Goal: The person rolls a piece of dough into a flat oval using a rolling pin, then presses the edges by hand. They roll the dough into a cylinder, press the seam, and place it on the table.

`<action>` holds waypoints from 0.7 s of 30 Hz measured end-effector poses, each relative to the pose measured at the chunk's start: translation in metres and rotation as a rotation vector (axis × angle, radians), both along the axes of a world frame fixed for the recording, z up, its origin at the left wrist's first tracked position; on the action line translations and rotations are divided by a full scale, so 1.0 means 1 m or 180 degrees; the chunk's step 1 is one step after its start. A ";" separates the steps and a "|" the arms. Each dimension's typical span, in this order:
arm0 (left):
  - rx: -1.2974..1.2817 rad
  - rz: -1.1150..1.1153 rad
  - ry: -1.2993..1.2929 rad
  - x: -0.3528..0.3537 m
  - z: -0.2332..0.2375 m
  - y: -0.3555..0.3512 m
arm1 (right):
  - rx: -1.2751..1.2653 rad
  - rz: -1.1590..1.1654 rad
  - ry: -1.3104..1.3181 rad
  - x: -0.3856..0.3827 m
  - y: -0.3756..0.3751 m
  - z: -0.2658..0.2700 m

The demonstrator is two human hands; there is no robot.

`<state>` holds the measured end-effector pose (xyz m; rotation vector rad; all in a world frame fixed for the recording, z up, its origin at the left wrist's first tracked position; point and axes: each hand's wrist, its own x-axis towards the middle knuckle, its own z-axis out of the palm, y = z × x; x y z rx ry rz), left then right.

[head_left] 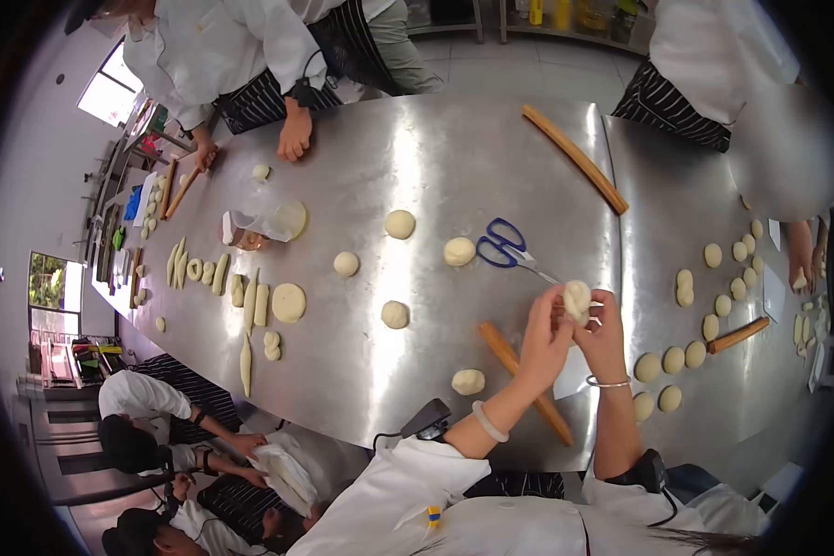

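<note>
A pale, twisted-looking piece of dough [577,298] is raised above the steel table between my two hands. My left hand [549,332] has its fingers closed on the dough's left side, and my right hand [602,332] grips it from the right. Just beyond them lie blue-handled scissors [502,245], their blades pointing toward my hands. A dough ball [460,251] touches or nearly touches the scissor handles. Beneath my left forearm a wooden rolling pin [500,347] rests on the table, partly covered by the arm. Another lump of dough [468,381] sits left of that pin.
More dough balls [399,224] dot the steel table [463,157]. Shaped dough strips [249,301] and a clear container [287,221] lie to the left. A rolling pin [574,157] is at the far side. Several dough rounds [648,367] stand right. Co-workers surround the table; one rests a hand [295,134] there.
</note>
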<state>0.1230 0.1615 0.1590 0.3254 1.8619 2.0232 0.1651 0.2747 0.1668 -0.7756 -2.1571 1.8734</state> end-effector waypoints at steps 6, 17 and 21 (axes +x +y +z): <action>-0.0389 0.0318 -0.0064 -0.087 0.006 -0.140 | -0.0427 0.0267 0.0030 -0.103 -0.145 -0.012; -0.0449 0.0797 -0.0251 -0.202 0.005 -0.322 | -0.0985 0.1136 0.0124 -0.235 -0.303 -0.018; -0.0612 0.1055 -0.0335 -0.216 -0.029 -0.358 | -0.0718 0.1316 -0.0065 -0.245 -0.343 -0.036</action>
